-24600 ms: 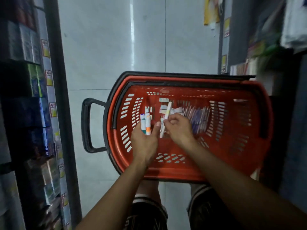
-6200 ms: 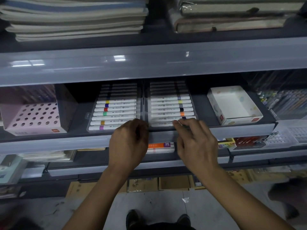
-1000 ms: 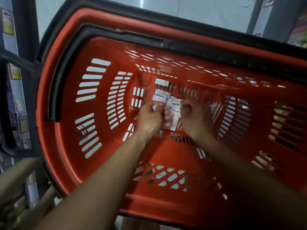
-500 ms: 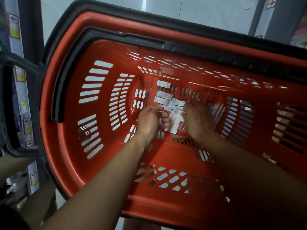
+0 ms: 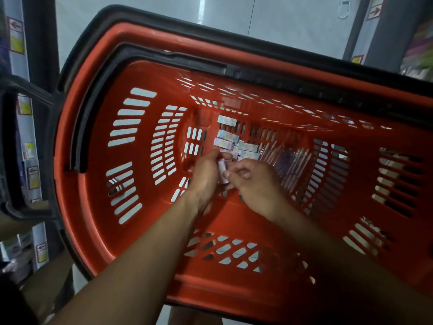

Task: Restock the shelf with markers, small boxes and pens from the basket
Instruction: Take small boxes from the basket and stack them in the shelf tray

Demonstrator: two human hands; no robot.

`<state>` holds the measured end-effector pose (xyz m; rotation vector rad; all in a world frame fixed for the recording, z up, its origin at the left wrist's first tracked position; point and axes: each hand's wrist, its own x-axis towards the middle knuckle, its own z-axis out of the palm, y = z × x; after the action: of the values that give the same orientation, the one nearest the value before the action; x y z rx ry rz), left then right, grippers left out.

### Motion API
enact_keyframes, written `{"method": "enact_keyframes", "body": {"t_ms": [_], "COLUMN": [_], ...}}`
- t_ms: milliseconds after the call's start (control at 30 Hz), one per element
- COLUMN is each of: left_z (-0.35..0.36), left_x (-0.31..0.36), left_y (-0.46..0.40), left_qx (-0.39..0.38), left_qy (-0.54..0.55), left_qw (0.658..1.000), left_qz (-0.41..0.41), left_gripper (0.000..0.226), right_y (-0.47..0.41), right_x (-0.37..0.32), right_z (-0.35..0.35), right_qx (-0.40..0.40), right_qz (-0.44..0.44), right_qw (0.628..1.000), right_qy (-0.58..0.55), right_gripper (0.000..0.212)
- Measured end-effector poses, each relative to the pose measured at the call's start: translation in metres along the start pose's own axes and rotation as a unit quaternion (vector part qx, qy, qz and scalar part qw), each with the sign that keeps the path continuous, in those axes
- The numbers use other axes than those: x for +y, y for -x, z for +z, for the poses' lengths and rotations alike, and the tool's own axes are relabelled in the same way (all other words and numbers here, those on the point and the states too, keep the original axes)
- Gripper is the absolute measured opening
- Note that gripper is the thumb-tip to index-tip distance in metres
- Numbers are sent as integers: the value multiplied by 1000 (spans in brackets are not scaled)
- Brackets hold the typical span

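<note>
Right hand [image 5: 255, 181] shifted leftward, grip pinching small boxes [image 5: 222, 171] (left hand [image 5: 206, 174] cups stack).

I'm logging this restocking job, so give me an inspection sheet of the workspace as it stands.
Surface: red basket on a pale tiled floor.
Job's things: small boxes loose on the basket bottom; pens in a bundle to their right.
Clutter: nothing seen.
Grips: left hand holds a few small boxes; right hand pinches at them.
Cables: nothing seen.
Surroundings: shelf edges with price tags on both sides; black basket handle at left.
</note>
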<state>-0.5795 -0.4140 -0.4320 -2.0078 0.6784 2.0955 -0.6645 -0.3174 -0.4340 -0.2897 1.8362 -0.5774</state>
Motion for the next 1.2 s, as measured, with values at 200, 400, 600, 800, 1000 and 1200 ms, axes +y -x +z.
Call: {"method": "enact_keyframes", "body": {"t_ms": [200,400,600,800,1000,1200], "left_z": [1,0,-3,-7,-4,-6], "left_x": [0,2,2,3,5,3], "left_y": [-2,-2,-4,-1,2,4], "left_qx": [-5,-6,-32,-30,-41,-97], "left_qy": [39,87,117,168,203,231], "left_qw": [999,996,992,985,978,967], "left_qz": [-9,-31,-46,-21,-10,-40], "left_gripper": [26,19,30,58,58,61], "right_y": [-18,-44,-48,-21,26,34], "right_x": [24,57,59,43,3,8], "right_z": [-11,-4,5,0,6,11], "right_qx": [144,126,154,189,153,149], "right_qz": [-49,-54,-63,-67,-157,-194], "right_qw": [972,921,870,938,966,959], "right_qy": [178,364,463,282,139,146], "right_gripper": [16,29,25,22,19,17]}}
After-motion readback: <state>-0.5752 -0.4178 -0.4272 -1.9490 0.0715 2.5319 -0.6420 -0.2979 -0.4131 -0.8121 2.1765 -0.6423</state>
